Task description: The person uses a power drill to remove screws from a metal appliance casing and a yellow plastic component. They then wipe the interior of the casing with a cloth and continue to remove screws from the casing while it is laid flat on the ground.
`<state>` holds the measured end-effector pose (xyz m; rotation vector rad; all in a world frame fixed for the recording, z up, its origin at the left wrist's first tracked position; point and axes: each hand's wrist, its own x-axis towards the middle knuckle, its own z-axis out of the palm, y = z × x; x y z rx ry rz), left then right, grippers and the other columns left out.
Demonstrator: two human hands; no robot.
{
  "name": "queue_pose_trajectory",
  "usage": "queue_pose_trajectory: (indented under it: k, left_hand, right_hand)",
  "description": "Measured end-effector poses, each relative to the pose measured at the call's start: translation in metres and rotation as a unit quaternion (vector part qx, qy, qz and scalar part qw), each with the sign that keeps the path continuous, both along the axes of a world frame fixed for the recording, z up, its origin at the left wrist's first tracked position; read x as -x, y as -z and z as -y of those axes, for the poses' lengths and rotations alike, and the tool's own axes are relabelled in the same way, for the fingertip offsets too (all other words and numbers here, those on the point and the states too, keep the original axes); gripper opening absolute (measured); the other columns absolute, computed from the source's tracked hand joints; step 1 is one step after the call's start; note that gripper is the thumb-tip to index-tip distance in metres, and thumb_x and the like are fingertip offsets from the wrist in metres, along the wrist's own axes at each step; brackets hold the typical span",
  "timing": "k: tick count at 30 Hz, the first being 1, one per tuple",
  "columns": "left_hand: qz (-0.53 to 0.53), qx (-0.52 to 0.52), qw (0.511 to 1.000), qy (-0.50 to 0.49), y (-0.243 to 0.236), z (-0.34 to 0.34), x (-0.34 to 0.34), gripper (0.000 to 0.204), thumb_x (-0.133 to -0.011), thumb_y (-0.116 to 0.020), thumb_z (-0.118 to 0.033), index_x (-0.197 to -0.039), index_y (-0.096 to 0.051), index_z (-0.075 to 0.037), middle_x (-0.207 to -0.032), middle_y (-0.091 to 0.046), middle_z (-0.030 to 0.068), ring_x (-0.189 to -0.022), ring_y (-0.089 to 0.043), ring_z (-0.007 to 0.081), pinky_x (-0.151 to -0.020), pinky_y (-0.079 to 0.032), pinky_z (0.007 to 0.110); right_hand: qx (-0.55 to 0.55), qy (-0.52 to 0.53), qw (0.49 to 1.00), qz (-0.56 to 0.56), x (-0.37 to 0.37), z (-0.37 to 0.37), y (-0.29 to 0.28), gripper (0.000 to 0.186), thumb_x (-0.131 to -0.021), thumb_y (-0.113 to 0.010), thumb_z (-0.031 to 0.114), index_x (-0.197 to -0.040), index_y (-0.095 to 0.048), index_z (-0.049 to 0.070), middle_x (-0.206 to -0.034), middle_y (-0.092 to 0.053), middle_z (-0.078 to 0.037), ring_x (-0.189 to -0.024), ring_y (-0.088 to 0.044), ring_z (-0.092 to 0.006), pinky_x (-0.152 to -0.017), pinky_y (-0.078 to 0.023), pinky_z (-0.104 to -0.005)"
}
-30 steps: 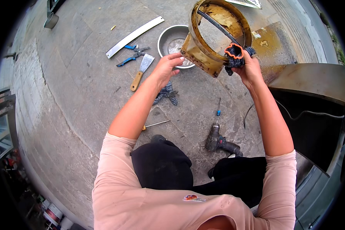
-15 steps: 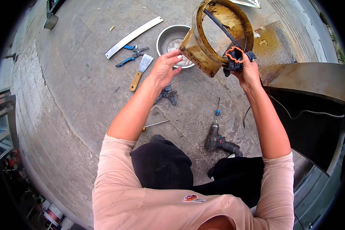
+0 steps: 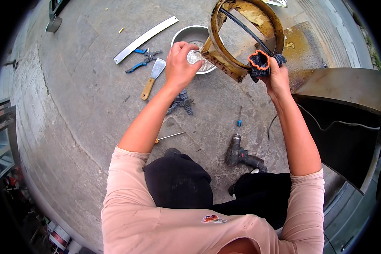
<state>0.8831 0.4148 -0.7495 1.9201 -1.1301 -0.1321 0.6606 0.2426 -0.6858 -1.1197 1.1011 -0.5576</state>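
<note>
A greasy yellow-brown round metal housing (image 3: 279,40), with a flat flange on its left and a black cable across its opening, is held up at the upper right. My right hand (image 3: 278,79) is closed round a dark knitted glove (image 3: 259,62) with an orange cuff, pressed against the housing's lower right rim. My left hand (image 3: 182,64) has its fingers spread, apart from the housing's flange and over the edge of a grey metal bowl (image 3: 179,39). Below that hand, another dark glove (image 3: 183,103) lies on the ground.
Left of the bowl lie a metal strip (image 3: 146,40), blue-handled pliers (image 3: 144,61) and a wooden-handled scraper (image 3: 153,78). A screwdriver (image 3: 170,137) and a cordless drill (image 3: 238,154) are near my knees. At right stands a large dark metal hood (image 3: 340,89) beside a thin cable (image 3: 338,123).
My left hand has let go of the housing's flange and opened, moving slightly left. The housing, still in my right hand with the glove, has tilted a little.
</note>
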Motion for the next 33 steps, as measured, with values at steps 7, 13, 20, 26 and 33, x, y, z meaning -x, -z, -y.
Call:
queue_pose_trajectory:
  k: [7,13,20,26,33]
  left_hand:
    - [0.095,-0.015,0.995,0.019,-0.009,0.011,-0.002,0.027,-0.068,-0.083,-0.015,-0.091,-0.069,-0.009,-0.108,-0.060,0.0055,-0.109,-0.057,0.0274,-0.093,-0.043,0.041]
    - [0.088,0.006,0.996,0.016,-0.008,0.014,-0.003,0.025,-0.069,-0.080,-0.014,-0.091,-0.068,-0.010,-0.107,-0.060,0.0056,-0.107,-0.058,0.0273,-0.091,-0.043,0.041]
    - [0.085,-0.031,0.994,-0.065,0.024,0.004,-0.030,0.023,-0.072,-0.071,-0.007,-0.094,-0.069,-0.015,-0.104,-0.061,0.0040,-0.107,-0.059,0.0266,-0.090,-0.043,0.043]
    - [-0.189,-0.040,0.981,0.001,0.023,0.008,-0.002,0.026,-0.077,-0.076,-0.013,-0.103,-0.070,-0.011,-0.105,-0.063,0.0040,-0.096,-0.060,0.0208,-0.085,-0.048,0.037]
    - [-0.548,-0.050,0.830,0.087,0.023,0.008,0.058,0.050,-0.080,-0.078,-0.013,-0.126,-0.062,-0.002,-0.108,-0.062,0.0018,-0.096,-0.055,0.0116,-0.091,-0.043,0.028]
  right_hand:
    - [0.026,-0.009,1.000,-0.012,-0.012,-0.006,0.001,0.032,-0.096,-0.061,0.027,-0.110,-0.064,-0.001,-0.097,-0.071,-0.008,-0.079,-0.070,-0.0162,-0.061,-0.059,-0.0328]
    - [0.034,0.006,0.999,-0.032,-0.011,-0.005,-0.004,0.031,-0.095,-0.062,0.028,-0.108,-0.065,0.000,-0.093,-0.070,-0.008,-0.076,-0.070,-0.0156,-0.059,-0.058,-0.0311]
    - [0.042,0.048,0.998,-0.009,-0.009,0.004,-0.005,0.029,-0.092,-0.065,0.026,-0.106,-0.065,0.001,-0.093,-0.070,-0.008,-0.077,-0.070,-0.0162,-0.059,-0.059,-0.0319]
    - [-0.005,0.093,0.994,0.061,-0.012,-0.001,-0.009,0.030,-0.094,-0.065,0.026,-0.108,-0.062,0.001,-0.095,-0.070,-0.009,-0.078,-0.071,-0.0184,-0.059,-0.060,-0.0328]
    - [-0.103,0.159,0.968,0.165,-0.031,-0.016,-0.005,0.029,-0.099,-0.057,0.029,-0.111,-0.060,0.002,-0.095,-0.069,-0.009,-0.077,-0.069,-0.0213,-0.061,-0.060,-0.0349]
